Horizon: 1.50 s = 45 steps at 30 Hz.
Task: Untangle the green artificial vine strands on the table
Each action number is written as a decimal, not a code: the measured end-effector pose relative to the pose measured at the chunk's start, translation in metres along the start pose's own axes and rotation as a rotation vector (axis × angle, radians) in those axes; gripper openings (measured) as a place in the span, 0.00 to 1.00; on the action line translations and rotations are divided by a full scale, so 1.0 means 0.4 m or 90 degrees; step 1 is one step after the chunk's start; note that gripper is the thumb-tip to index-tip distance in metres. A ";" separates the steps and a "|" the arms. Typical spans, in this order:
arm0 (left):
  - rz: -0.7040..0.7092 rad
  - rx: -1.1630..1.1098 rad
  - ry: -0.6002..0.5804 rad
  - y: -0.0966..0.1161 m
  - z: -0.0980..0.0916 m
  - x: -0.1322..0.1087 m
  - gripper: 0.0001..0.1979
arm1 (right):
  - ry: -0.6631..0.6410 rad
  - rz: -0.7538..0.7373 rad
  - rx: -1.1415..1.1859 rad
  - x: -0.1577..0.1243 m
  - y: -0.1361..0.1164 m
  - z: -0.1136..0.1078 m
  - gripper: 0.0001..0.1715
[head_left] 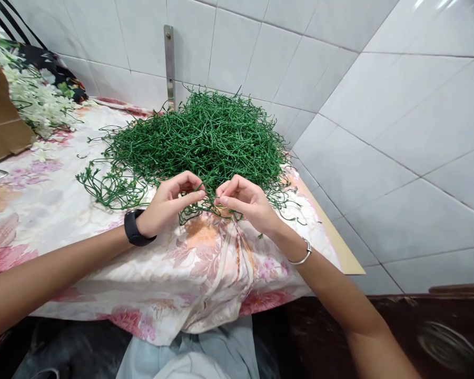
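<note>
A large heap of thin green artificial flower stems (209, 134) lies on the flower-patterned cloth, against the tiled wall. At the heap's near edge, my left hand (174, 199) pinches a green stem between thumb and forefinger. Close beside it on the right, my right hand (247, 200) is also closed in a pinch, at a thin green stem. Whether both hands hold the same stem cannot be made out against the heap. A smaller bunch of green stems (112, 187) rests to the left of my left hand.
White artificial flowers (39, 100) and a brown cardboard piece (6, 116) stand at the back left. The patterned cloth (79, 210) covers the table and hangs over its front edge. A metal strip (169, 66) is fixed upright on the wall behind the heap. Tiled walls border the back and right.
</note>
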<state>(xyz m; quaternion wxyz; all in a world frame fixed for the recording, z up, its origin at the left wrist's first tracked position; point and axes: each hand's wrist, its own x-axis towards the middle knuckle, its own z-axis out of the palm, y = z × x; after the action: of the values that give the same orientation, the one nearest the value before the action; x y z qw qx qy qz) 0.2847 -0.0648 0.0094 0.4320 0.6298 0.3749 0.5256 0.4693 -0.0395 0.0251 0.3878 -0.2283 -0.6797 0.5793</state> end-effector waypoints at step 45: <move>-0.001 0.042 -0.079 -0.010 0.000 -0.004 0.10 | -0.019 -0.092 -0.385 -0.006 0.011 0.002 0.08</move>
<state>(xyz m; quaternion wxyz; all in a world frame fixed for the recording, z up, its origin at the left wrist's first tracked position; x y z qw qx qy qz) 0.2844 -0.0650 0.0050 0.4339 0.6744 0.3651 0.4728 0.4694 -0.0407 0.0201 0.3327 -0.2758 -0.8412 0.3250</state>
